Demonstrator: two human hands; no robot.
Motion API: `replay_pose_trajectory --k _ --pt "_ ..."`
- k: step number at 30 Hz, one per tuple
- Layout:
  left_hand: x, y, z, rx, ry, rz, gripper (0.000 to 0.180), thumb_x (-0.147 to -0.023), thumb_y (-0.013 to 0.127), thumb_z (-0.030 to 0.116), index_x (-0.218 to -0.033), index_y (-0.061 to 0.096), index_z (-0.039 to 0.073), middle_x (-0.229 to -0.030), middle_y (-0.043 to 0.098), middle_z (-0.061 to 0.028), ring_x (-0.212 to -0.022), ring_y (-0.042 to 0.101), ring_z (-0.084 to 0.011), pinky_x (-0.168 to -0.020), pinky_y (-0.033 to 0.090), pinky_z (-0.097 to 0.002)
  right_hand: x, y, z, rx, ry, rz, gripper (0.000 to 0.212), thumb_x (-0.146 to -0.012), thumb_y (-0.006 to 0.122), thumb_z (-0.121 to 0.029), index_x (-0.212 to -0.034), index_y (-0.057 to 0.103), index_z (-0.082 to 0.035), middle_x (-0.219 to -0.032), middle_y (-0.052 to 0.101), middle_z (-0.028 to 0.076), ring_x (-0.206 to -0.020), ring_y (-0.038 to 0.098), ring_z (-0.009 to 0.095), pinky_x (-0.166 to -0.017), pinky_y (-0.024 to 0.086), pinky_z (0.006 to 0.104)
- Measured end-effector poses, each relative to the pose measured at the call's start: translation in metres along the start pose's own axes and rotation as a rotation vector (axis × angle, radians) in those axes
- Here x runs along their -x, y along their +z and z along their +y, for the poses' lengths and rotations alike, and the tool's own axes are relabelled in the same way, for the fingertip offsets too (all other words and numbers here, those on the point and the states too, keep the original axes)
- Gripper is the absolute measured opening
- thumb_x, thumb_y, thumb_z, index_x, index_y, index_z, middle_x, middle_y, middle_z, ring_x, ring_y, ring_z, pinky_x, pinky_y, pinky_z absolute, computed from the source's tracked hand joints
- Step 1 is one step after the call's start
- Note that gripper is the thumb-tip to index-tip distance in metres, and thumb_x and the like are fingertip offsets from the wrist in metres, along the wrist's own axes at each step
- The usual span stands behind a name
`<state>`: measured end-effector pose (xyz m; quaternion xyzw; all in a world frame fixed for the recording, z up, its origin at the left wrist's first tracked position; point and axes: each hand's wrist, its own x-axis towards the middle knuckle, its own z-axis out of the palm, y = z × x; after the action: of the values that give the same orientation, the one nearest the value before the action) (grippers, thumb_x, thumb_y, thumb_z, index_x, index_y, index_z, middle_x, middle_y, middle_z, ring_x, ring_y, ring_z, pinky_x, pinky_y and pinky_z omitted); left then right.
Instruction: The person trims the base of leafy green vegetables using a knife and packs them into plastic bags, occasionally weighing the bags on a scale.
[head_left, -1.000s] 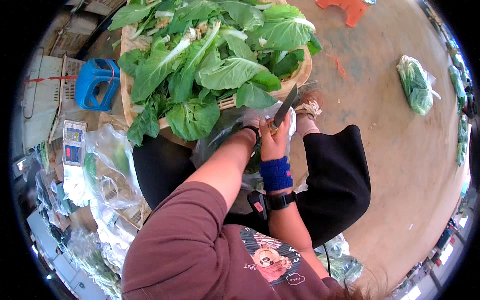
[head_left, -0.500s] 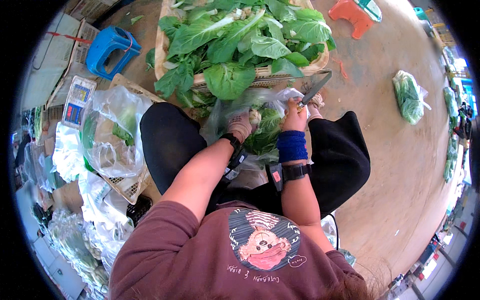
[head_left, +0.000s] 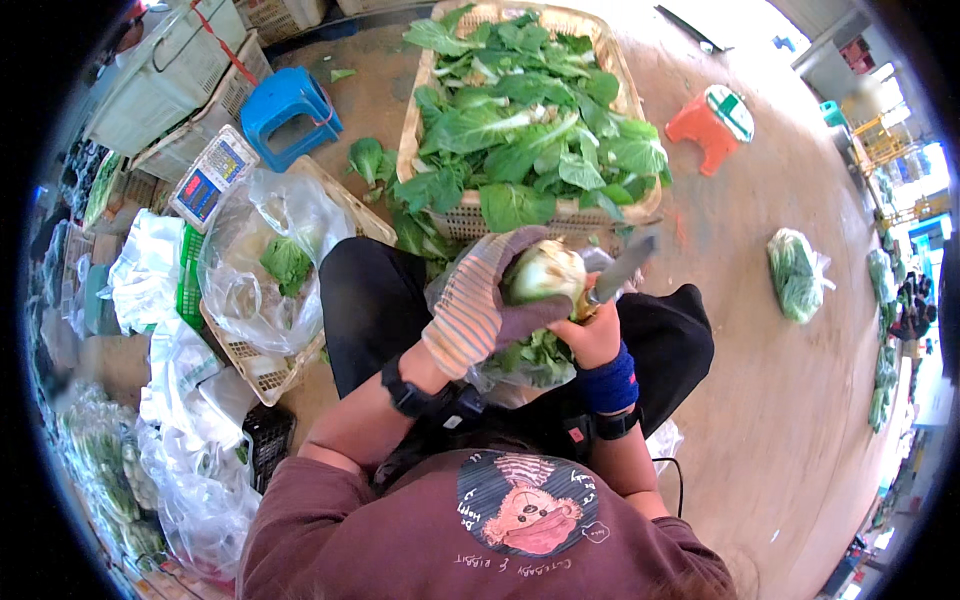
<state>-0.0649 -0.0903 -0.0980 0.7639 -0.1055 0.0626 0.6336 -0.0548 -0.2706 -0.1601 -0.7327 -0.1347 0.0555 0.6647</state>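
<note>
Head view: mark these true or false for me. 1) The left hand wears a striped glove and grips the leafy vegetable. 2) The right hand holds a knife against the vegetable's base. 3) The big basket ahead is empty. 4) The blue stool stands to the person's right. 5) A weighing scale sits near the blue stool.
1) True: the gloved left hand grips the leafy vegetable.
2) True: the right hand holds a knife at its pale base.
3) False: the basket is piled with greens.
4) False: the blue stool stands to the left.
5) True: the scale lies just below it.
</note>
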Motion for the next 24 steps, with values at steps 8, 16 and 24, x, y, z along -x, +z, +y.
replay_pose_trajectory --k 8,16,24 --pt "-0.042 -0.047 -0.004 0.547 -0.317 -0.505 0.080 -0.070 0.073 0.020 -0.133 0.027 0.004 -0.117 0.050 -0.0098 -0.106 0.048 -0.0166 -0.091 0.039 -0.0271 -0.057 0.012 -0.031 -0.509 0.055 -0.299 0.032 -0.073 0.068 -0.013 -0.085 0.038 -0.009 -0.100 0.051 0.008 -0.099 0.047 0.017 -0.086 0.036 0.0314" --pt "-0.066 -0.061 -0.040 1.196 -0.599 -0.407 0.059 -0.081 0.061 0.031 -0.129 0.037 0.008 -0.119 0.051 -0.0087 -0.103 0.054 -0.0190 -0.089 0.044 -0.0332 -0.152 -0.005 -0.026 0.111 0.149 -0.372 0.019 -0.079 0.064 -0.017 -0.084 0.050 -0.005 -0.099 0.057 0.008 -0.097 0.053 0.019 -0.081 0.043 0.0323" --pt "-0.135 -0.067 -0.038 0.971 -0.405 -0.051 0.039 -0.081 0.060 0.019 -0.115 0.046 0.007 -0.103 0.057 -0.0068 -0.092 0.057 -0.0172 -0.079 0.048 -0.0308 -0.191 -0.040 -0.052 0.641 -0.223 -0.031 0.025 -0.079 0.063 -0.018 -0.094 0.051 -0.001 -0.092 0.057 0.007 -0.082 0.053 0.012 -0.072 0.043 0.0254"
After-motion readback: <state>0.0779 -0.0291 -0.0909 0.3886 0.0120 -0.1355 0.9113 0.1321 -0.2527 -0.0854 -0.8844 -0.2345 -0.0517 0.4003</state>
